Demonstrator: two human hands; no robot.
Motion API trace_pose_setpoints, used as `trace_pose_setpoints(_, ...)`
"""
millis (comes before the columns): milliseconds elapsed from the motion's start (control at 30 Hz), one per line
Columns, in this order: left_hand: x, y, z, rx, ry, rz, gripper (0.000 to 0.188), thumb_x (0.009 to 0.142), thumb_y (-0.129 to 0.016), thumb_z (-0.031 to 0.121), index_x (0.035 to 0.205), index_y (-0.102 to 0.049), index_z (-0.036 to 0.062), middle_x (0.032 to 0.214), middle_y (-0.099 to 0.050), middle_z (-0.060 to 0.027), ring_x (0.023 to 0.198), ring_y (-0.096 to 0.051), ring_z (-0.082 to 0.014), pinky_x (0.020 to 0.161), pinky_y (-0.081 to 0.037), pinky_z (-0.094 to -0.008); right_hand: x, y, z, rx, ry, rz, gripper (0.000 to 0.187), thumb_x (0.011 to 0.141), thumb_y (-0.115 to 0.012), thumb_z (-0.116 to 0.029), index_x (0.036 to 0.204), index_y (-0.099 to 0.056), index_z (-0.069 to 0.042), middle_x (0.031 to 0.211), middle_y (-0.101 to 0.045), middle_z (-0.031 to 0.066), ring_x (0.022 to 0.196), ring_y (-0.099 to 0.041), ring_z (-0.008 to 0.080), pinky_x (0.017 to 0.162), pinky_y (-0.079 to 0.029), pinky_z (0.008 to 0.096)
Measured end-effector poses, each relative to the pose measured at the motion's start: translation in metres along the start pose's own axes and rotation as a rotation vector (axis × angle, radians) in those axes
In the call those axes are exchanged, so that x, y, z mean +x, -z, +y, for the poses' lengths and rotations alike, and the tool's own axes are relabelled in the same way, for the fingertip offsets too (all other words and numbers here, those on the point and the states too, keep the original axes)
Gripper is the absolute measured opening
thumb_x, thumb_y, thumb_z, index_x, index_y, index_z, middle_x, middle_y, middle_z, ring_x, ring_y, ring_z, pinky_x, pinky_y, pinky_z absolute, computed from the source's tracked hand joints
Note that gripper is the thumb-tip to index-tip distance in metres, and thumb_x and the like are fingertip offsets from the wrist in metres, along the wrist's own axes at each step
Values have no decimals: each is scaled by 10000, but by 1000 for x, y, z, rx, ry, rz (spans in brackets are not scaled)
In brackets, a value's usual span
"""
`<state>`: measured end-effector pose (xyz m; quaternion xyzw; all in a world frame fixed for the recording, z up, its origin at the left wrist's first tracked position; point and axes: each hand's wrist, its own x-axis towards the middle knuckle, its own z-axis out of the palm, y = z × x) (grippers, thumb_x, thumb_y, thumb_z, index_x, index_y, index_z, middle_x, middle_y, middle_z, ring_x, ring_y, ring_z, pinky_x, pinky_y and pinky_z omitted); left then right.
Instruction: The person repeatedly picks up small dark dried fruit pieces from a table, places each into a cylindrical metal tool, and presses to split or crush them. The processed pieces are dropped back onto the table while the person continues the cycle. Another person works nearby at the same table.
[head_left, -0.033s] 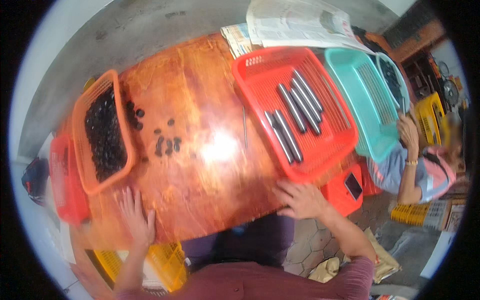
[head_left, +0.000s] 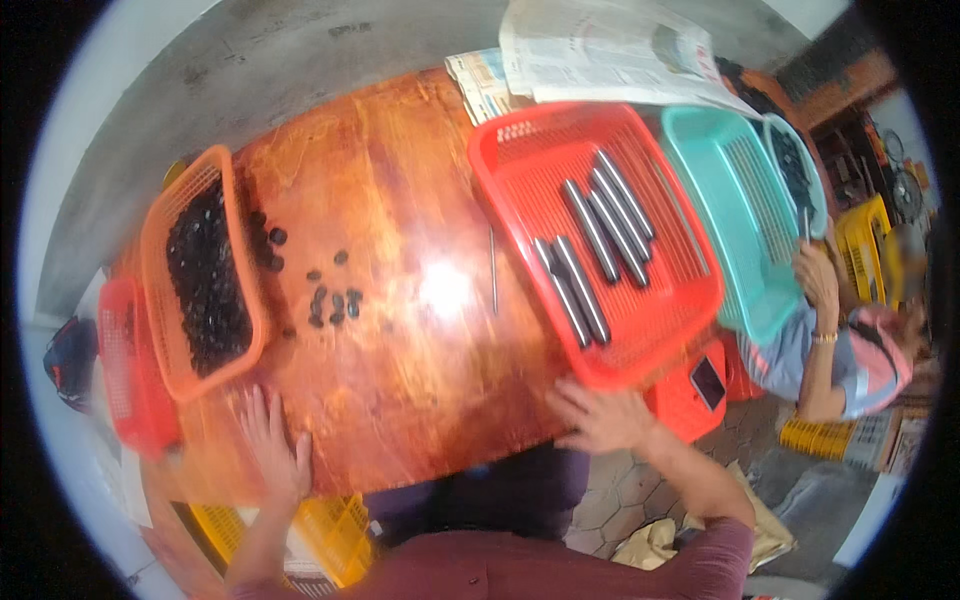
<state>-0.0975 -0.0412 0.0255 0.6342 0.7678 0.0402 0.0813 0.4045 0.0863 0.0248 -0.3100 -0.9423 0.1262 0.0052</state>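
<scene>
My left hand (head_left: 272, 445) lies flat on the wooden table (head_left: 400, 400), fingers stretched out, just below an orange basket (head_left: 254, 295) full of small black pieces (head_left: 205, 270). At the table's front edge, my right hand (head_left: 605, 418) rests with spread fingers by the near corner of a red basket (head_left: 540, 190). Whether it touches that basket I cannot tell. Neither hand holds anything. Several shiny dark metal tubes (head_left: 592, 232) lie in the red basket. Between the baskets are loose black pieces (head_left: 337, 305) and a thin metal rod (head_left: 493, 270).
A teal basket (head_left: 690, 130) and a round pale tub (head_left: 815, 190) of dark pieces stand at right, where another person's hand (head_left: 816, 280) holds something thin. Newspaper (head_left: 610, 50) lies behind. A phone (head_left: 708, 384) rests on a red surface; a red basket (head_left: 130, 360) stands far left.
The whole picture has shifted slightly, with the baskets sitting a little lower. My hands stay in the same places on the table.
</scene>
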Motion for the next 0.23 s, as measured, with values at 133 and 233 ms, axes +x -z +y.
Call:
trace_pose_setpoints(133, 1, 0, -3, 13, -10, -44, 768, 1023, -457, 524, 1602, -332, 35, 1682, -247, -261, 1566, -192, -452, 1252, -113, -622, 10, -1, 15, 95, 93, 24, 678, 732, -814, -626, 1209, -756, -148, 1266, -689, 115, 1168, -660, 390, 981, -535, 564)
trace_pose_setpoints(233, 11, -3, 0, -1, -33, -31, 765, 1033, -447, 525, 1609, -317, 40, 1692, -220, -253, 1568, -188, -453, 1249, -104, -632, 18, 1, 26, 135, 94, -80, 682, 725, -827, -612, 1214, -756, -142, 1352, -650, 115, 1225, -628, 401, 1057, -467, 641)
